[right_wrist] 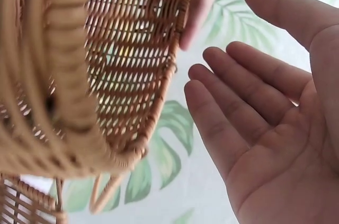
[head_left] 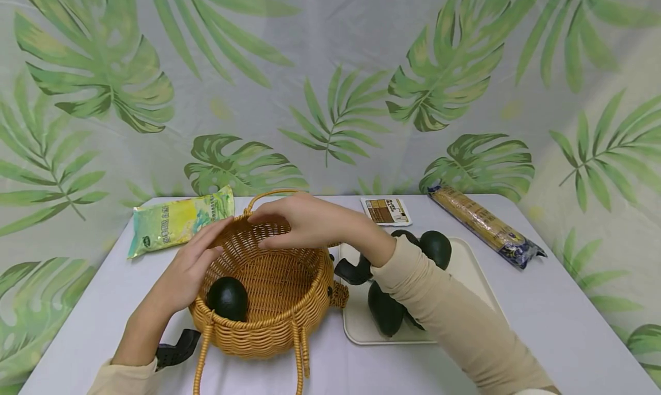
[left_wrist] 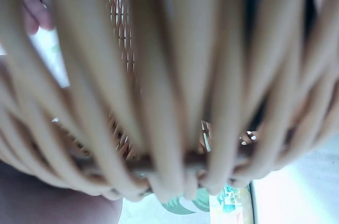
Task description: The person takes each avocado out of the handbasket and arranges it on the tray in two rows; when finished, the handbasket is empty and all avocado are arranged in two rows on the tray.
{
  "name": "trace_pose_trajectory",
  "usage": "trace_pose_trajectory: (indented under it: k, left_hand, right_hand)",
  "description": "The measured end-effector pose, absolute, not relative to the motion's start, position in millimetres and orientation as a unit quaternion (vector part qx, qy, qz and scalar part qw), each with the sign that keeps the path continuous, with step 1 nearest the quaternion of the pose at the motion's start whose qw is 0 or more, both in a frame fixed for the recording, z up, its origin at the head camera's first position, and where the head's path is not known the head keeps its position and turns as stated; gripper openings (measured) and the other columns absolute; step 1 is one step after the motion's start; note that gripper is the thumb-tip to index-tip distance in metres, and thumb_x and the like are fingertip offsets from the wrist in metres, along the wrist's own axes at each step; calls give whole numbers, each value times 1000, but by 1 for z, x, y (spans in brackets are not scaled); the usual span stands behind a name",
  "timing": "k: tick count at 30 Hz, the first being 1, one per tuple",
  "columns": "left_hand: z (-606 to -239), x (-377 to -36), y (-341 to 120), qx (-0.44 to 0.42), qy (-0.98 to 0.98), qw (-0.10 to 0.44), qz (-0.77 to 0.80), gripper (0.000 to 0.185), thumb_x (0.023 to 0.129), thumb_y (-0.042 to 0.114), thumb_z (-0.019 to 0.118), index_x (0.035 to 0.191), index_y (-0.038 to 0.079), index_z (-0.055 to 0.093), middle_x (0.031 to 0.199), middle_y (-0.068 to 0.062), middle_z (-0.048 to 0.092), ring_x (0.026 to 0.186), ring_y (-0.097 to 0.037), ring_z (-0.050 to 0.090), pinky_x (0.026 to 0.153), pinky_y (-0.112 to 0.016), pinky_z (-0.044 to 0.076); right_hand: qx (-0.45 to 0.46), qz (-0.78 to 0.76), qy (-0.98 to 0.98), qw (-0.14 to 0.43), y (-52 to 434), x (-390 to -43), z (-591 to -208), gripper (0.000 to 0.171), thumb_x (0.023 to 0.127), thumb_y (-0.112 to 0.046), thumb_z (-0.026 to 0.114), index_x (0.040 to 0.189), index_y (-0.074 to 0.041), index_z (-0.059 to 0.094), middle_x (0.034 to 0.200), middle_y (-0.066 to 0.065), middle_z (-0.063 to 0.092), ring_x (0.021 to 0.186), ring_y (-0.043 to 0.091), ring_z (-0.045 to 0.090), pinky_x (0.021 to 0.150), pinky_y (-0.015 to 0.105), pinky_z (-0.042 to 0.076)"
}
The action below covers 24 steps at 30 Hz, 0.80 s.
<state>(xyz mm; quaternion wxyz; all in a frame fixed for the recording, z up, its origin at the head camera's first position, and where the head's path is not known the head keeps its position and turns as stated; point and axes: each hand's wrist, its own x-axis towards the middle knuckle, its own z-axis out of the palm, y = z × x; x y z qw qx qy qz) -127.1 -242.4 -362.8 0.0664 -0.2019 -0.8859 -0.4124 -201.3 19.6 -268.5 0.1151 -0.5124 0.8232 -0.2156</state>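
Note:
My left hand lies at the left rim of a round wicker basket, its fingers fairly straight along the edge. In the right wrist view, fingers of that hand appear just beyond the basket's rim. Above the back of the basket my right hand hovers with nothing in it; its spread fingers and palm show in the right wrist view. One dark green avocado sits inside the basket at the left. Several more avocados lie on a cream tray, partly hidden by my right forearm.
Behind the basket at left lies a yellow-green packet. A small brown-and-white pack is behind the tray, and a long pack of noodles lies at the back right. The basket's handles hang toward the front.

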Motion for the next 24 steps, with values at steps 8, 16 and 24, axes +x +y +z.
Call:
trace_pose_trajectory:
  k: [8, 16, 24]
  left_hand:
    - [-363, -125, -244, -197, -888, 56, -412, 50, 113, 25, 28, 162, 12, 35, 164, -18, 34, 150, -47, 29, 113, -75, 26]
    - [-362, -124, -244, -197, -891, 56, -405, 51, 114, 27, 27, 162, 12, 34, 164, -18, 34, 151, -46, 29, 113, -74, 27]
    - [-362, -126, -244, -196, -892, 55, -404, 52, 114, 29, 26, 162, 9, 33, 165, -18, 33, 152, -46, 27, 114, -74, 25]
  right_hand:
    - [-541, -171, 811, 146, -7, -205, -276, 48, 101, -32, 67, 142, -7, 61, 137, 2, 67, 120, 14, 64, 101, 22, 48]
    - [-557, -172, 793, 179, -19, -210, -273, 51, 101, -32, 68, 144, -7, 59, 135, 4, 67, 117, 16, 64, 99, 28, 51]
    - [-567, -190, 773, 211, -29, -217, -283, 50, 100, -31, 70, 141, -4, 61, 137, 8, 66, 125, 18, 63, 105, 26, 49]
